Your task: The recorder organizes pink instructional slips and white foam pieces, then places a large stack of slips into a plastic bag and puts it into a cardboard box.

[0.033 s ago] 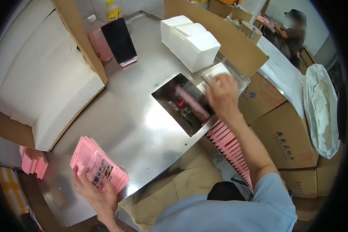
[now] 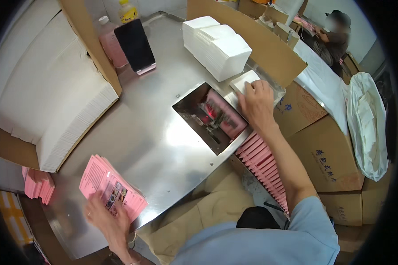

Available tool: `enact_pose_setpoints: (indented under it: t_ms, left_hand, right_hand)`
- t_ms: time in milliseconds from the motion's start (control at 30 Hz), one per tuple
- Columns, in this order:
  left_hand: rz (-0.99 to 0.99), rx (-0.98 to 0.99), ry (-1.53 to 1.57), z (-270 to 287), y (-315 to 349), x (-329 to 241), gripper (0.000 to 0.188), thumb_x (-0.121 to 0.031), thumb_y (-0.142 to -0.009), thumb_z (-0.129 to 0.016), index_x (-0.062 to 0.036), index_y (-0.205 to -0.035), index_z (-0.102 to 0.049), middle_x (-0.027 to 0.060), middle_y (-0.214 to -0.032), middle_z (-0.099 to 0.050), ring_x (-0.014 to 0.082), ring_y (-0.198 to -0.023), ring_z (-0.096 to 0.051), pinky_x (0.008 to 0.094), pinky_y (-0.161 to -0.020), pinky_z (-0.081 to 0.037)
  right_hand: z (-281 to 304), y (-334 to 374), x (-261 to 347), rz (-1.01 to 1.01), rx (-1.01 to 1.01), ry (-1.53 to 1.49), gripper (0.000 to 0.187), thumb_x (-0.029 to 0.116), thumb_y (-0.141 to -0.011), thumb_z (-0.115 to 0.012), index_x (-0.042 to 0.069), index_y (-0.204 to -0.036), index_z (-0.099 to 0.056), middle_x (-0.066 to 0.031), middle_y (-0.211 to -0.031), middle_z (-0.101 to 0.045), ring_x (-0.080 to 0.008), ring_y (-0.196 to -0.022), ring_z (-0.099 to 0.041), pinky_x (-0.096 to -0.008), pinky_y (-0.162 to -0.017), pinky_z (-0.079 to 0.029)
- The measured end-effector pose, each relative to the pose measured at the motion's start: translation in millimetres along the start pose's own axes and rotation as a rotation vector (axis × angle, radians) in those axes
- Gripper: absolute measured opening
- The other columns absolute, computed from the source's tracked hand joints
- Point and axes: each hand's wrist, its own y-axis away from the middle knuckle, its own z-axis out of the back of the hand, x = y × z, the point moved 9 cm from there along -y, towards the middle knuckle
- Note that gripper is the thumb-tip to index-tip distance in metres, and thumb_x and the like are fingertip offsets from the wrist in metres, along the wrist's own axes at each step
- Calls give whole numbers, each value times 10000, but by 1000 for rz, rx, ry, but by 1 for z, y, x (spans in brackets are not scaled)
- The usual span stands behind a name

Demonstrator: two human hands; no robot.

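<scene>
My left hand (image 2: 108,221) rests on a stack of pink printed paper sleeves (image 2: 119,183) near the table's front left, its fingers apart over the top one. My right hand (image 2: 257,104) curls its fingertips over a small stack of folded white napkins (image 2: 243,81) at the right edge. Beside that hand, a rectangular opening (image 2: 194,115) in the metal table shows a mechanism with a small red light. One pink sleeve (image 2: 225,114) lies along the opening's right side. Below the table edge runs a row of pink packets (image 2: 261,163).
A tall block of white napkins (image 2: 225,51) stands at the back. At left is a large carton of napkins (image 2: 70,119). A phone (image 2: 135,46) on a stand and bottles (image 2: 112,42) are behind. Cardboard boxes (image 2: 331,154) line the right; another person (image 2: 336,39) sits far off.
My right hand has settled on the napkin stack and is no longer blurred. The pink sleeve in the opening has shifted right and shows more broadly. My left fingers have curled slightly.
</scene>
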Motion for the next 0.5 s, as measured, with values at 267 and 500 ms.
enact_pose_setpoints:
  t_ms: [267, 500]
  left_hand:
    - [-71, 147, 262, -20, -21, -11, 125, -4, -903, -578, -19, -1024, -551, 166, -964, -578, 368, -912, -560, 441, -823, -458]
    - [-459, 228, 261, -75, -1, -140, 209, -146, -853, -701, -70, -1015, -593, 155, -1025, -538, 345, -990, -492, 468, -847, -357]
  right_hand:
    - [-26, 6, -16, -5, 17, -44, 226, 220, -871, -681, 18, -777, -650, -133, -869, -560, -298, -876, -557, -427, -750, -459]
    - [-33, 3, -33, -46, 48, -122, 172, 183, -843, -680, 36, -758, -656, -119, -864, -563, -306, -871, -550, -428, -753, -456]
